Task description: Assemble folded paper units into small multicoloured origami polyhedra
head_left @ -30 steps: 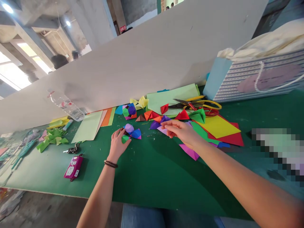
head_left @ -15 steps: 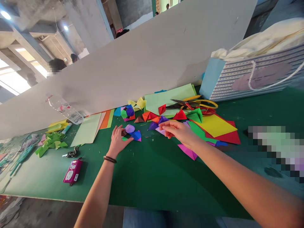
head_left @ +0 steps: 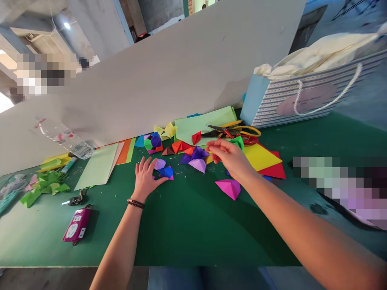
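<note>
Partly, left hand (head_left: 145,179) covers blue folded piece (head_left: 167,172); right hand (head_left: 231,158) grasp unclear.

A white board (head_left: 181,72) walls off the far side of the green table (head_left: 187,225). At far left a clear plastic bottle (head_left: 65,139) lies on its side against the board. Just beside it is what may be a glue stick (head_left: 69,165), though it is too small to be sure. Green paper scraps (head_left: 45,189) sit at the left, with keys (head_left: 75,198) and a magenta case (head_left: 75,227) nearer. Yellow-handled scissors (head_left: 223,131) rest on a pale green sheet (head_left: 205,121). At far right stands a striped gift bag (head_left: 302,100) holding cream cloth (head_left: 326,48).
</note>
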Demonstrator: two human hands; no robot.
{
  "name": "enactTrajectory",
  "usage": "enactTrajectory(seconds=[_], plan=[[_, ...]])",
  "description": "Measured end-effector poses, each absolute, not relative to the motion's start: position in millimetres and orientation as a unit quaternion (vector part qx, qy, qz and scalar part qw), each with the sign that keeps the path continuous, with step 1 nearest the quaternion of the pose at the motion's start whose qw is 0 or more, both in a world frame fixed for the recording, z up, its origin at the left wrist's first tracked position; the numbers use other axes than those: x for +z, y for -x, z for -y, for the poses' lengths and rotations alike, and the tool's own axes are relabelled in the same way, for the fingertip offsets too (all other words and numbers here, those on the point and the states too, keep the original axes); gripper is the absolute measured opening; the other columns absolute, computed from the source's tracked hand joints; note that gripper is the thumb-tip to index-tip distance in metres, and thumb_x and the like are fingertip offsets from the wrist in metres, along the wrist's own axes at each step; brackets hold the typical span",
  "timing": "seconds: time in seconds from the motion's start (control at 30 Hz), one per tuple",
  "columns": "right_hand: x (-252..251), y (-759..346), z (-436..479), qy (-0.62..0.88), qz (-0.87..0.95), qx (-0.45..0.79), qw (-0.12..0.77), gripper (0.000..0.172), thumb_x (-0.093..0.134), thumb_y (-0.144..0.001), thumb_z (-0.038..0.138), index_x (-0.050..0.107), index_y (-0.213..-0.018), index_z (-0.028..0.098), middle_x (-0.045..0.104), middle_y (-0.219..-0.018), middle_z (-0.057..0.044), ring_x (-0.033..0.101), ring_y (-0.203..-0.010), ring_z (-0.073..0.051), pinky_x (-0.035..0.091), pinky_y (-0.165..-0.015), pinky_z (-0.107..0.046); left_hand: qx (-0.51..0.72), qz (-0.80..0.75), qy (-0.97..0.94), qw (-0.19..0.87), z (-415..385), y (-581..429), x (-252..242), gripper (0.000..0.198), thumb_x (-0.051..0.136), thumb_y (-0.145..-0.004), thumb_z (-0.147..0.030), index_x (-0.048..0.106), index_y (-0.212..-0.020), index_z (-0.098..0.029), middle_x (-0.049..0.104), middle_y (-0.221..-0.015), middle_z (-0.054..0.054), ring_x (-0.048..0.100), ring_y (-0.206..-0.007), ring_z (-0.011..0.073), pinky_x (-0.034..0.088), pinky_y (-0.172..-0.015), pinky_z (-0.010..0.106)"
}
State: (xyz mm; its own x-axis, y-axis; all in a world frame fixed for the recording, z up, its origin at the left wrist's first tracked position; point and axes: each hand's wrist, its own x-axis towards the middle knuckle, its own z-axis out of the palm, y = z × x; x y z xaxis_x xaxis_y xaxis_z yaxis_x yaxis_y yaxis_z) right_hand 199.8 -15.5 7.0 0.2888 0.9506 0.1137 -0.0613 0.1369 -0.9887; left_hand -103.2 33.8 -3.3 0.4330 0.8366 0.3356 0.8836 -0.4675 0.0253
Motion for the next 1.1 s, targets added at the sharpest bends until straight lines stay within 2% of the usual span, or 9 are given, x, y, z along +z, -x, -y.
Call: enactTrajectory(seconds=[0.27, 0.37, 0.47, 0.57, 0.63, 0.73, 0.83, 0.97, 1.1], plan=[[11.6, -221.0, 16.0, 0.666, 0.585, 0.109, 0.45, 0.022, 0.053, -0.083, 0.027, 0.066, -0.099, 0.02, 0.069, -0.094, -0.008, 0.06, -0.074, -0.019, 0.046, -0.067, -0.032, -0.237, 0.534, 0.805, 0.105, -37.2, 107.1, 1.8, 0.063, 0.065, -0.079, -0.051, 0.049, -0.133, -0.024, 0.05, -0.141, 0.011, 0.03, -0.141, 0.0351, 0.024, -0.114, 0.058], [13.6, -226.0, 16.9, 0.696, 0.607, 0.05, 0.381, 0.018, 0.054, -0.085, 0.03, 0.068, -0.084, 0.02, 0.07, -0.084, -0.008, 0.062, -0.075, -0.022, 0.043, -0.065, -0.031, -0.279, 0.494, 0.817, 0.104, -25.0, 98.4, 12.6, 0.048, 0.059, -0.085, -0.042, 0.052, -0.129, -0.024, 0.054, -0.135, 0.01, 0.035, -0.138, 0.031, 0.028, -0.114, 0.052], [16.8, -234.0, 18.0, 0.724, 0.601, 0.039, 0.337, 0.035, 0.051, -0.088, 0.045, 0.067, -0.07, 0.02, 0.067, -0.066, -0.008, 0.062, -0.069, -0.024, 0.04, -0.061, -0.032, -0.28, 0.415, 0.862, 0.078, -2.6, 71.1, 18.2, 0.035, 0.052, -0.09, -0.033, 0.056, -0.123, -0.023, 0.061, -0.123, 0.009, 0.05, -0.124, 0.0256, 0.041, -0.106, 0.044], [15.7, -240.7, 17.8, 0.693, 0.611, 0.036, 0.381, 0.028, 0.052, -0.088, 0.037, 0.068, -0.1, 0.018, 0.071, -0.088, -0.008, 0.063, -0.076, -0.023, 0.045, -0.068, -0.032, -0.224, 0.28, 0.932, 0.051, 20.2, 37.5, 10.6, 0.028, 0.048, -0.092, -0.028, 0.06, -0.117, -0.021, 0.064, -0.117, 0.009, 0.058, -0.11, 0.0237, 0.048, -0.096, 0.041], [11.3, -241.7, 16.1, 0.67, 0.627, 0.032, 0.398, 0.036, 0.055, -0.085, 0.03, 0.062, -0.118, 0.018, 0.07, -0.106, -0.01, 0.063, -0.087, -0.023, 0.047, -0.077, -0.034, -0.197, 0.212, 0.955, 0.056, 29.2, 21.1, 0.6, 0.025, 0.047, -0.092, -0.026, 0.063, -0.111, -0.02, 0.067, -0.11, 0.009, 0.06, -0.103, 0.024, 0.051, -0.088, 0.04], [4.4, -236.8, 10.3, 0.669, 0.65, 0.039, 0.358, 0.031, 0.056, -0.084, 0.029, 0.067, -0.11, 0.016, 0.069, -0.108, -0.012, 0.06, -0.103, -0.027, 0.046, -0.091, -0.039, -0.247, 0.196, 0.948, 0.048, 31.7, 12.7, -12.2, 0.022, 0.049, -0.092, -0.024, 0.065, -0.104, -0.018, 0.068, -0.104, 0.009, 0.06, -0.095, 0.0218, 0.052, -0.082, 0.037], [4.7, -227.0, -0.7, 0.654, 0.687, 0.051, 0.312, 0.026, 0.057, -0.083, 0.028, 0.07, -0.102, 0.016, 0.071, -0.105, -0.011, 0.059, -0.106, -0.027, 0.044, -0.095, -0.04, -0.32, 0.206, 0.924, 0.019, 29.9, 17.5, -16.6, 0.017, 0.051, -0.09, -0.022, 0.066, -0.099, -0.017, 0.069, -0.099, 0.008, 0.059, -0.088, 0.0187, 0.052, -0.08, 0.034], [18.5, -213.1, -20.6, 0.656, 0.715, 0.077, 0.231, 0.024, 0.058, -0.08, 0.025, 0.071, -0.099, 0.017, 0.071, -0.102, -0.011, 0.063, -0.097, -0.026, 0.045, -0.089, -0.038, -0.36, 0.201, 0.911, -0.024, 32.0, 24.1, -16.8, 0.016, 0.051, -0.09, -0.021, 0.067, -0.092, -0.017, 0.07, -0.094, 0.007, 0.059, -0.081, 0.0163, 0.052, -0.077, 0.032], [35.8, -203.8, -22.3, 0.659, 0.73, 0.116, 0.139, 0.014, 0.06, -0.077, 0.024, 0.072, -0.083, 0.02, 0.073, -0.088, -0.006, 0.067, -0.081, -0.022, 0.047, -0.07, -0.031, -0.359, 0.207, 0.908, -0.057, 32.2, 26.6, -20.3, 0.02, 0.048, -0.091, -0.022, 0.067, -0.09, -0.017, 0.07, -0.092, 0.007, 0.06, -0.081, 0.016, 0.052, -0.076, 0.032]])
